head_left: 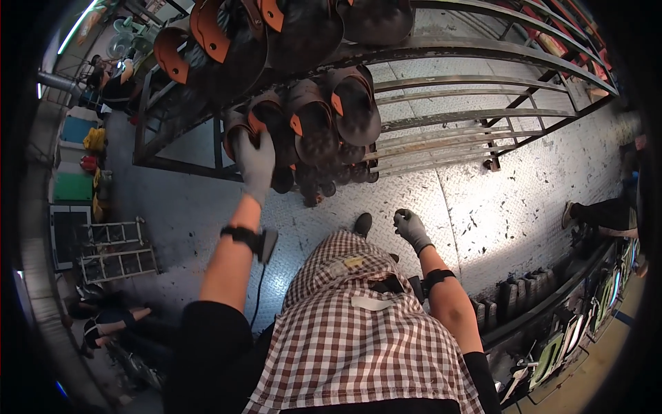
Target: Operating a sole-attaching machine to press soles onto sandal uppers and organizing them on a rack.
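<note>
My left hand (255, 163), in a grey glove, reaches up to the left end of a lower shelf row. Its fingers are on a dark slide sandal (236, 121) with an orange lining, and they hide part of it. Right beside that hand, another dark slide sandal (270, 114) stands in the same row, followed by more of the same kind (312, 119). My right hand (412, 228), gloved in grey with darker fingertips, hangs lower down, away from the rack. Its fingers are curled in, and whatever they may hold cannot be made out.
A metal rack (476, 50) with barred shelves spans the top, bearing more sandals (303, 31) on its upper level. Metal plate flooring (414, 183) lies below. Dark blocks (522, 293) line the lower right. Other people appear at both sides; a metal frame (118, 252) stands left.
</note>
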A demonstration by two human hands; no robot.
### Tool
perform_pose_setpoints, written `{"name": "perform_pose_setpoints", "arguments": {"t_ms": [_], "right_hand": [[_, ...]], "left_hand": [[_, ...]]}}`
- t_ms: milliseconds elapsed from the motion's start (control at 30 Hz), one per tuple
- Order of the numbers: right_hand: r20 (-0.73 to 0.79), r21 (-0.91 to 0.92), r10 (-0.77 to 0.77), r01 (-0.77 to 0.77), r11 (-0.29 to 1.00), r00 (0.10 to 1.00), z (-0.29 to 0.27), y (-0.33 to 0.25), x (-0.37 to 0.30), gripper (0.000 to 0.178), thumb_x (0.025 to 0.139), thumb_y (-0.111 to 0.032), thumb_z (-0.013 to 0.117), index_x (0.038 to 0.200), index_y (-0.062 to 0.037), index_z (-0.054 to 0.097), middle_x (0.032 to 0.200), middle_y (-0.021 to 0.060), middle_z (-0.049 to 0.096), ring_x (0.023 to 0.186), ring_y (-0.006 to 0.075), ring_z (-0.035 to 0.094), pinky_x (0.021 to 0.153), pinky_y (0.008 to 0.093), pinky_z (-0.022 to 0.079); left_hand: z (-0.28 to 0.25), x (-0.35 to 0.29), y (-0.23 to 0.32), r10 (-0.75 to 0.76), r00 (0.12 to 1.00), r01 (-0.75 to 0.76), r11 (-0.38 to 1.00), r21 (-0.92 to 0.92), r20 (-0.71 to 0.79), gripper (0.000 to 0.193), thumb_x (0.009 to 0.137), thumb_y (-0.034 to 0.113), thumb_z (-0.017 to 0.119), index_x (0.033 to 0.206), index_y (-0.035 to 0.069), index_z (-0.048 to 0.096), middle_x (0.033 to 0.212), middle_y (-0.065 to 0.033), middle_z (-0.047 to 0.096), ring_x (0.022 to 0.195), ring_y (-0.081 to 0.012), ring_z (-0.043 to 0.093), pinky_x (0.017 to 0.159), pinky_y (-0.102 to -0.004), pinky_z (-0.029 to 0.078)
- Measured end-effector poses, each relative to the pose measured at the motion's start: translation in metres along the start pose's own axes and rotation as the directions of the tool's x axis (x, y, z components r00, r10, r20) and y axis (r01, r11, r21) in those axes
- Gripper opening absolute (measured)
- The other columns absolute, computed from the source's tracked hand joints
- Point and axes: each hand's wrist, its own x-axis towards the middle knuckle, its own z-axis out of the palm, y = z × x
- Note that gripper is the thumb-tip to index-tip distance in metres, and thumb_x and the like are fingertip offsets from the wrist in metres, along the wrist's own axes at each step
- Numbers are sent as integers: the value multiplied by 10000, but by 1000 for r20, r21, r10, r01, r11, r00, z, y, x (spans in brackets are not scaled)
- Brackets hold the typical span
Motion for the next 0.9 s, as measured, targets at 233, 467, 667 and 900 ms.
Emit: {"name": "perform_pose_setpoints", "arguments": {"t_ms": [233,467,667,900], "right_hand": [[-83,-342,-251,209,916,964,14,-122,8,510,939,-387,658,1344,-85,587,1133,170,738,1079,336,699,921,445,528],[-161,-604,-853,634,483,496,68,-200,107,668,847,-286,695,1463,-117,500,1353,200,606,1220,364,609,1081,494,454],[-467,-526,-864,727,441,186,8,-308,56,600,770,-234,766,1284,40,622,1251,185,649,1260,357,572,1122,463,420],[88,-311,-218,234,921,972,35,-199,52,465,901,-441,554,1018,-37,751,1086,240,727,1047,382,704,917,460,542]], "left_hand": [[-18,-151,-27,194,870,-229,973,22,454,416,912,168,691,1277,-16,616,1170,-208,673,1145,-413,617,1038,-486,457],[80,-120,-117,-436,756,466,882,67,488,458,898,276,709,1254,-7,656,1287,-232,658,1255,-381,592,1082,-439,433],[26,-165,-228,-562,570,495,817,295,600,474,894,314,719,1236,-10,667,1233,-231,680,1205,-368,621,1076,-424,436],[84,-210,-201,-731,419,499,681,537,539,497,888,358,730,1216,-13,680,1171,-229,705,1146,-352,655,1068,-407,439]]}}
